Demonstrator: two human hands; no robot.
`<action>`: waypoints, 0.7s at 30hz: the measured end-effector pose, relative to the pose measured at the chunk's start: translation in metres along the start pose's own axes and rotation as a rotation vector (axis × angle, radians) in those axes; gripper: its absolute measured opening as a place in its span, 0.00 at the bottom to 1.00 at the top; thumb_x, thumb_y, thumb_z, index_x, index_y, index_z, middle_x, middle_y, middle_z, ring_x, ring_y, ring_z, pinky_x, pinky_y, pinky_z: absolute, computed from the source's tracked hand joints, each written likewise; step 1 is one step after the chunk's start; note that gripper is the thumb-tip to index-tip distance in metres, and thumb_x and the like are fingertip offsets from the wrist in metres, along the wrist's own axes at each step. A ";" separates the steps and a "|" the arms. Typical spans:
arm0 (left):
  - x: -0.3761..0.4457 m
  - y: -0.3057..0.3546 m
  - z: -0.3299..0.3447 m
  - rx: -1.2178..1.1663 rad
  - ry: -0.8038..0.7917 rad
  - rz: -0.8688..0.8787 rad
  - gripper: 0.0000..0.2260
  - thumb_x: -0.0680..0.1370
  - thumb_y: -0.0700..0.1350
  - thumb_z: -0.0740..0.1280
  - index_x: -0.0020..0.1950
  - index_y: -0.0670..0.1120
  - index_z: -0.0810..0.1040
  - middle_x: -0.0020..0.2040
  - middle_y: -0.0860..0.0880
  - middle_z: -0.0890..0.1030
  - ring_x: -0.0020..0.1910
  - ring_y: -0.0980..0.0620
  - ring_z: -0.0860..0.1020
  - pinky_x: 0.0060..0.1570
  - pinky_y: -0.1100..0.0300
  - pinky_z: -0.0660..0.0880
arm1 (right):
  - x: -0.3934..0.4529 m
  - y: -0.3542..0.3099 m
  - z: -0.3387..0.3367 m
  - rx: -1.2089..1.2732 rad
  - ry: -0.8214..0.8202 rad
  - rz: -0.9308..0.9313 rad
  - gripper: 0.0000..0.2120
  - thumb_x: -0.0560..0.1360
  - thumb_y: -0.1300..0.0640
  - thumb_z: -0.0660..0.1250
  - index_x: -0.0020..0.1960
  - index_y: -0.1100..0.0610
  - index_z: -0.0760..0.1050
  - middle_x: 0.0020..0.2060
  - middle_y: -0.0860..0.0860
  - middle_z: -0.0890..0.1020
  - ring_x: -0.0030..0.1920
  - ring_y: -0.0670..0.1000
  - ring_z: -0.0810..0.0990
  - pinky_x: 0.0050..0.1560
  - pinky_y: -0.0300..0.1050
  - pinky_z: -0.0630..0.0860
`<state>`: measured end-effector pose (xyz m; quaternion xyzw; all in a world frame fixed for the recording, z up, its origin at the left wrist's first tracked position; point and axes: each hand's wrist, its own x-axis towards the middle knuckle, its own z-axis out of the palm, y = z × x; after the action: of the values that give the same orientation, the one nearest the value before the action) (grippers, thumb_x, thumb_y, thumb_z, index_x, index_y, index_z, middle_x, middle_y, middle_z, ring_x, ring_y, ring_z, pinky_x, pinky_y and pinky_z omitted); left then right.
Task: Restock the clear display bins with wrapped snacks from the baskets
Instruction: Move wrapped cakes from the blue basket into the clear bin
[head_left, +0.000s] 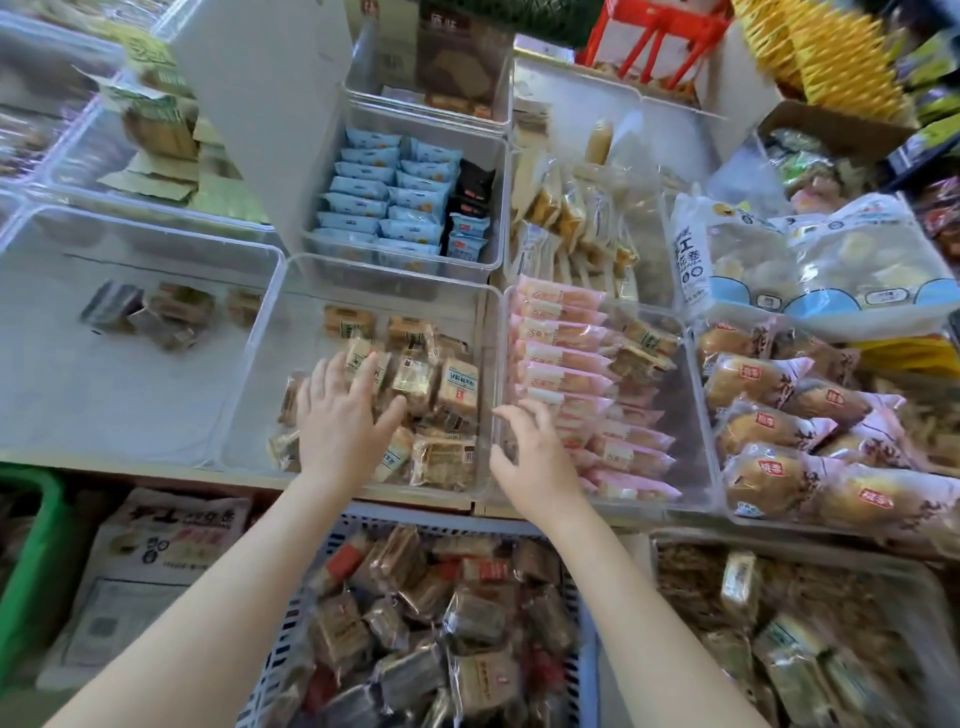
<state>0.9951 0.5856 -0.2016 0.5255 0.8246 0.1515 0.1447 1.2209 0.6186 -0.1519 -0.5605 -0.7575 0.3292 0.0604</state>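
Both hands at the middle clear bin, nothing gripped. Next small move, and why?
Probably draw the left hand back to the blue slotted basket for more brown wrapped snacks. It lies flat on the packs in the clear middle bin, holding nothing, and the bin's far half is sparse.

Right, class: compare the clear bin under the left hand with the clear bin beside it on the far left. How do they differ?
The middle bin holds many tan wrapped snacks heaped toward its near side; the far-left bin holds only a few darker packets near its back. The left hand rests open on the middle bin's snacks; no hand touches the far-left bin. Both are clear, square-cornered, and far from full.
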 end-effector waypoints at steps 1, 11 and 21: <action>-0.005 0.013 0.004 -0.042 -0.002 0.043 0.28 0.81 0.60 0.58 0.78 0.52 0.62 0.77 0.42 0.63 0.77 0.42 0.58 0.74 0.44 0.56 | 0.001 0.005 -0.002 0.011 0.055 -0.011 0.20 0.80 0.58 0.63 0.71 0.54 0.70 0.72 0.51 0.64 0.63 0.53 0.75 0.63 0.45 0.72; -0.039 0.127 0.070 -0.164 -0.230 0.213 0.37 0.80 0.61 0.55 0.81 0.46 0.43 0.81 0.40 0.49 0.80 0.45 0.50 0.75 0.49 0.58 | 0.024 0.090 -0.063 0.053 0.522 0.223 0.22 0.77 0.63 0.65 0.70 0.57 0.70 0.68 0.53 0.69 0.59 0.49 0.74 0.53 0.38 0.69; -0.043 0.135 0.074 0.001 -0.208 0.166 0.35 0.81 0.58 0.53 0.81 0.47 0.40 0.81 0.41 0.49 0.80 0.44 0.51 0.75 0.45 0.59 | 0.103 0.166 -0.094 -0.033 0.421 0.388 0.28 0.76 0.63 0.66 0.75 0.60 0.63 0.73 0.59 0.66 0.72 0.59 0.67 0.72 0.53 0.67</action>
<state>1.1533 0.6081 -0.2112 0.6048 0.7591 0.1072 0.2158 1.3607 0.7767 -0.2016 -0.7519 -0.6120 0.1986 0.1434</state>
